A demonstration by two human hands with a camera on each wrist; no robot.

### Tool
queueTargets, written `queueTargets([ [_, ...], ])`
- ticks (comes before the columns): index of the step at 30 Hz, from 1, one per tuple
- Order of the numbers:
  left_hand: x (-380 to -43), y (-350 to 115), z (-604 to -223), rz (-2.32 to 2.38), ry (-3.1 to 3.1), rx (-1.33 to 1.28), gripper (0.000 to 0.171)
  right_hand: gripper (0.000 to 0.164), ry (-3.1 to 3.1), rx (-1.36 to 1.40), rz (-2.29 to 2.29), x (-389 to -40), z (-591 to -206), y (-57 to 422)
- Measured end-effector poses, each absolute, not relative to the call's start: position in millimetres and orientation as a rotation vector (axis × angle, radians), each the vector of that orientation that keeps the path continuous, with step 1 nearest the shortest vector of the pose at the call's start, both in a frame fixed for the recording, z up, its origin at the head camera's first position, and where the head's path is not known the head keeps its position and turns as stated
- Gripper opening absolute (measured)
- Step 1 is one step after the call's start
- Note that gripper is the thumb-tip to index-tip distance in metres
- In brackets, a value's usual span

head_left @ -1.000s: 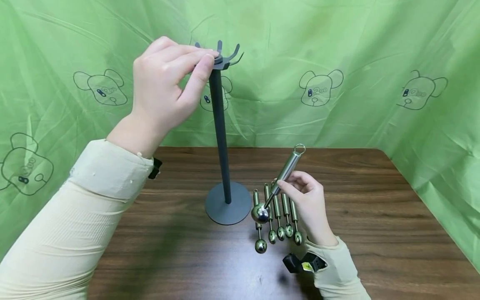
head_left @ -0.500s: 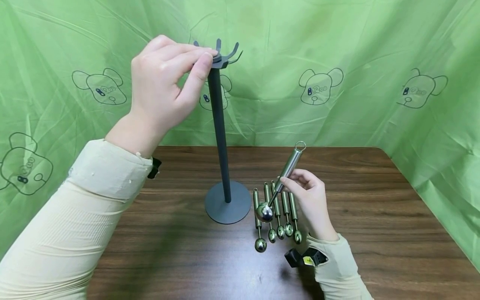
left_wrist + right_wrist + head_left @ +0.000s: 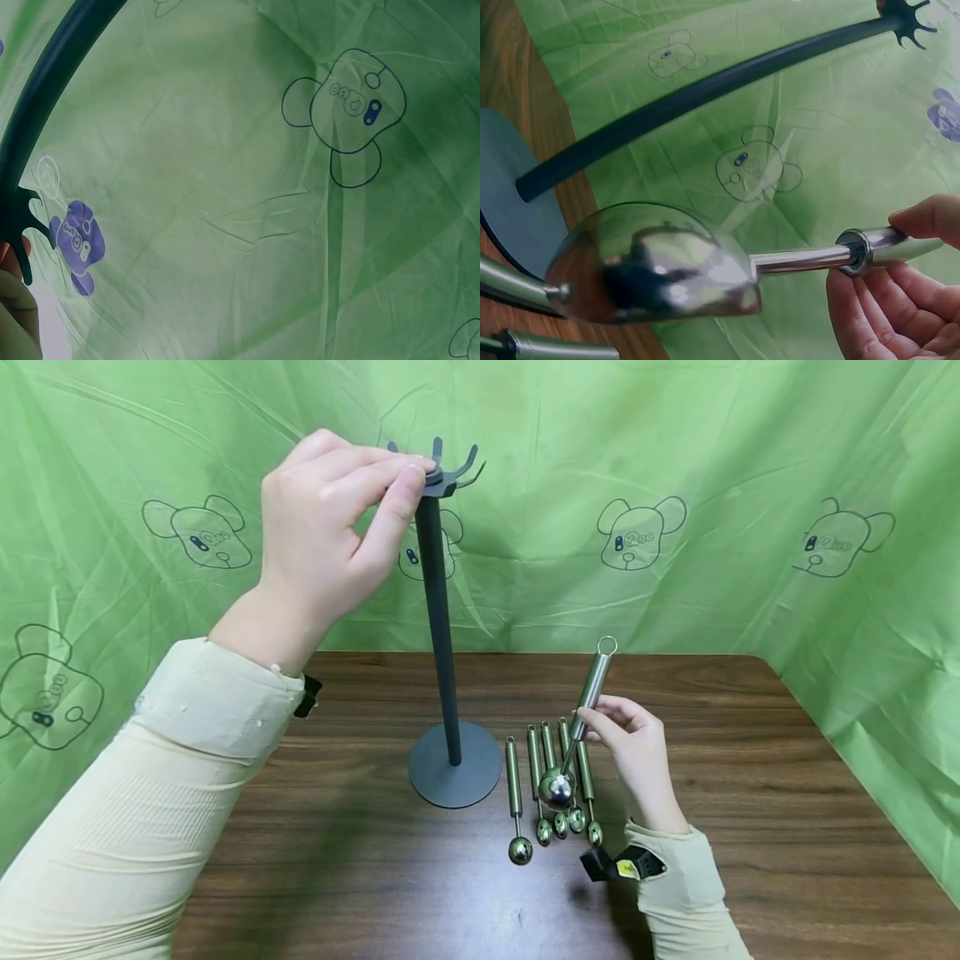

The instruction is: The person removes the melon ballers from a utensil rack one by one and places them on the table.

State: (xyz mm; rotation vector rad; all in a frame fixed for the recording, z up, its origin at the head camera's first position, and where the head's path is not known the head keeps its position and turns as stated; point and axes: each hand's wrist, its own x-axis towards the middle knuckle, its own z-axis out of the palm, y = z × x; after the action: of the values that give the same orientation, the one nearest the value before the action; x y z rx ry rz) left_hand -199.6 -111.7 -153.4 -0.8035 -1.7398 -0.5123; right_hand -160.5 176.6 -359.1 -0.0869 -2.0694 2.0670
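In the head view, a dark grey utensil stand [image 3: 437,635] rises from a round base, with curved hooks around its top. My left hand [image 3: 330,518] pinches the stand's top hub between thumb and fingers and hides some of the hooks. My right hand [image 3: 633,747] holds a shiny steel scoop [image 3: 557,787] by the lower part of its handle, thumb against fingers. The scoop's round bowl points down and the ring at its handle end points up. Several similar steel scoops [image 3: 514,793] lie behind it, partly overlapped by the bowl in this view.
A dark brown wooden table [image 3: 750,793] carries everything. Behind it and along both sides hangs a green curtain [image 3: 555,460] printed with bear heads. The stand's base [image 3: 427,777] is left of the lying scoops.
My right hand has moved right and slightly up with the scoop, whose handle now stands more upright. The left hand keeps its place at the stand's top.
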Motion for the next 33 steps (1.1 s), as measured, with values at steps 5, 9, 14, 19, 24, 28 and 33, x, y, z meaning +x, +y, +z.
queueTargets([
  [5,-200.2,-112.1,-152.8,-0.511,-1.738,-0.807,0.03,0.012,-2.122,-0.132,2.035,-162.8,-358.4,184.8],
  [9,-200.2,-112.0,-153.1,-0.51,-1.738,-0.803,0.031,0.017,-2.17,-0.153,2.024,-165.2,-358.8,191.2],
  [14,-200.6,-112.0,-153.5,-0.51,-1.734,-0.804,0.031,0.026,-2.237,-0.157,2.013,-167.9,-359.9,201.6],
  [19,-201.0,-112.0,-153.5,-0.507,-1.736,-0.804,0.032,0.034,-2.275,-0.148,2.024,-169.8,-360.2,211.7],
  [24,-200.9,-111.7,-152.8,-0.503,-1.736,-0.807,0.032,0.045,-2.345,-0.134,1.999,-170.9,-361.1,222.4],
  [28,-200.5,-111.7,-152.6,-0.499,-1.738,-0.809,0.032,0.051,-2.389,-0.141,1.998,-172.6,-364.5,230.2],
  [33,-199.9,-111.6,-152.7,-0.5,-1.742,-0.805,0.033,0.051,-2.448,-0.152,1.998,-175.7,-370.2,238.3],
])
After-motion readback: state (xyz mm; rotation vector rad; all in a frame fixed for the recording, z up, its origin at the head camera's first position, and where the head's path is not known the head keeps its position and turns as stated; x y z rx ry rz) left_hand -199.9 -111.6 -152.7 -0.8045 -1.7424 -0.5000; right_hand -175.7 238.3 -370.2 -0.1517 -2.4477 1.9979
